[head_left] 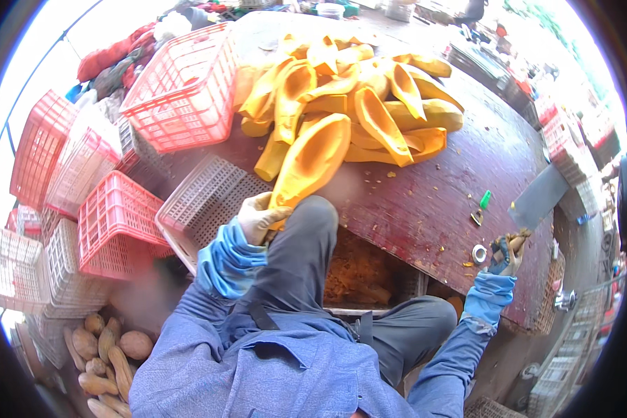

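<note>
We have our left grip (256, 217) closed around the narrow neck of a hollowed yellow squash half (313, 155), which slants away above our raised knee (305, 230) with its hollow face up and its broad end in front of a heap of similar pieces (380, 122) on the worktop (404, 216); we cannot tell whether it touches them. Our right grip (506, 255) is well apart, at the worktop's right side, fingers partly curled (a flat grey plate (538, 198) shows just beyond, and we cannot tell if our fingers hold any part of it). Near that hand lie a pale ring-shaped object (478, 253) and a small green-handled tool (485, 200). The step in hand, we judge, is the handling of one hollowed half, with our left grip alone bearing it. The next move seems to call for a firm hold on the neck and a level wrist, since the broad end probably weighs most and could tip or knock the heap.
</note>
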Demonstrator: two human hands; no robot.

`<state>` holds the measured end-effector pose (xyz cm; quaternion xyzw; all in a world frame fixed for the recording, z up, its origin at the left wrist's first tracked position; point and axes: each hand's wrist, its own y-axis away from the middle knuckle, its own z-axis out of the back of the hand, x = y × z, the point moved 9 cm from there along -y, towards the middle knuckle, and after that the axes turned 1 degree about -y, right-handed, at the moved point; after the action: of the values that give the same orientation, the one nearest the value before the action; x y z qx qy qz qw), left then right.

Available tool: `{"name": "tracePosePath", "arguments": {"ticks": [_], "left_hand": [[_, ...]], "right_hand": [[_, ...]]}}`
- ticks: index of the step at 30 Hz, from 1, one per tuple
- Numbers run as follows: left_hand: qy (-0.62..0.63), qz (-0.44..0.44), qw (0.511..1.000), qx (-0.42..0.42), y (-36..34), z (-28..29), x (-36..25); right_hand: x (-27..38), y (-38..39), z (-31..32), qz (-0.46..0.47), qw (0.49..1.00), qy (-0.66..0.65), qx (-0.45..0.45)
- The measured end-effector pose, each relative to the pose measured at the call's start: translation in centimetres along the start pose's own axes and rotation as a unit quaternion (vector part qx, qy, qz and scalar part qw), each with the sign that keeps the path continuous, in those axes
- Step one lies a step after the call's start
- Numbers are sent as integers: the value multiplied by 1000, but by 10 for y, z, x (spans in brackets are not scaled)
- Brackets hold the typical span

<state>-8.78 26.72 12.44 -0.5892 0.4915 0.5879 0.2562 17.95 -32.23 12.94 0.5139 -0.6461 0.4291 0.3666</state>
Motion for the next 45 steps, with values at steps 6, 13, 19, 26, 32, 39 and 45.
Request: {"name": "tracePosePath", "arguments": {"ticks": [6,13,19,26,32,39,45], "left_hand": [[-70,-61,993,-79,39,144,13],[-56,-17,984,-171,105,260,59],[-23,2,981,-192,138,295,57],[38,29,984,-171,131,312,80],[77,-17,979,-188,125,316,64],[7,-4,984,-178,87,334,89],[64,-34,979,-192,79,310,77]], "right_hand": [[5,70,-276,22,975,-22,222],[-72,264,-528,103,809,275,510],[-145,321,-581,78,755,340,555],[-209,342,-585,78,759,339,551],[-268,321,-550,-19,697,468,542],[-127,341,-610,51,827,248,502],[-261,355,-557,3,579,515,632]]}}
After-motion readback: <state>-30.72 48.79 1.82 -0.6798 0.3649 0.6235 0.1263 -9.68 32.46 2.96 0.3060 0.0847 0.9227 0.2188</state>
